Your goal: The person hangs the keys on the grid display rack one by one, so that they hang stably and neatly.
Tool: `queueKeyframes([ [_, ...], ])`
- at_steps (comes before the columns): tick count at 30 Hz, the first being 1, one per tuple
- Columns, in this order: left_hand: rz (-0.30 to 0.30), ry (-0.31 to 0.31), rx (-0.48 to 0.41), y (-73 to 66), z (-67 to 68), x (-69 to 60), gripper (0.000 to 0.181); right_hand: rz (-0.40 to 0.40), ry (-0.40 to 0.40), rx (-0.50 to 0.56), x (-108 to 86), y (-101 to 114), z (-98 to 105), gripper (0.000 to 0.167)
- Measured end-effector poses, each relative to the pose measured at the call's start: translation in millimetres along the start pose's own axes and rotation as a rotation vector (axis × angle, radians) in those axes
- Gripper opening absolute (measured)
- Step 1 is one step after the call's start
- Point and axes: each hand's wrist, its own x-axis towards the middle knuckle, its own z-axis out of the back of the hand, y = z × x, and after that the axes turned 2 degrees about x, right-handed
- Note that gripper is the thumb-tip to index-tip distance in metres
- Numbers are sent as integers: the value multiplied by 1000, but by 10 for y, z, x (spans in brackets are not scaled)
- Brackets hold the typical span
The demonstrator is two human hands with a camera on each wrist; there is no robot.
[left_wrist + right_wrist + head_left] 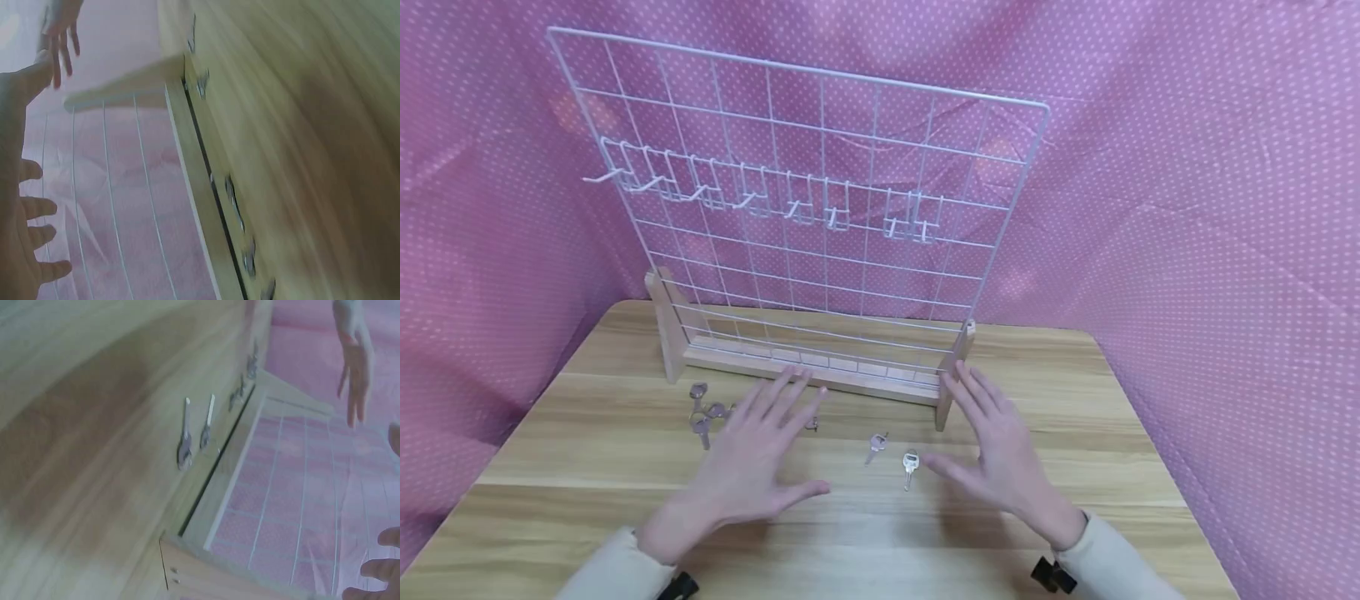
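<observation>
My left hand [748, 454] hovers over the tabletop with fingers spread and nothing in its grasp. Several small metal keys [701, 427] lie just left of it, and part of that group is hidden behind the hand. To the right, my right hand [1000, 450] is also spread and holds nothing, its fingertips close to the stand's right foot [951, 375] in the head view. A key [911, 467] lies near its thumb, with another key [877, 446] slightly farther left. In the right wrist view these two keys [185, 440] lie apart from the rest.
A white wire grid rack [801, 67] stands upright in a wooden base [842, 381] at the back of the wooden table [880, 550]. Several white hooks [748, 200] hang in a row on it. Pink dotted cloth [1210, 208] surrounds the table.
</observation>
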Motion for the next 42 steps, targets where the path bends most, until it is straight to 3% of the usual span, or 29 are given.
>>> queueKeyframes([
  [5,51,-30,-114,281,96,-117,107,-133,-35,235,91,-141,98,87],
  [9,117,-50,-245,523,127,-229,102,-237,-119,362,180,-277,126,74],
  [12,193,-62,-363,686,119,-318,94,-316,-161,454,238,-393,126,65],
  [17,338,-75,-537,906,50,-470,74,-406,-138,607,311,-569,104,57],
  [24,356,-170,-563,1191,-123,-637,57,-507,-120,721,425,-749,5,54],
  [31,369,-170,-511,1407,-335,-757,41,-516,-145,769,512,-881,-69,52],
  [38,478,-8,-501,1529,-492,-811,30,-501,-154,798,584,-913,-128,49],
  [42,516,49,-516,1583,-546,-807,29,-503,-158,819,601,-904,-155,45],
])
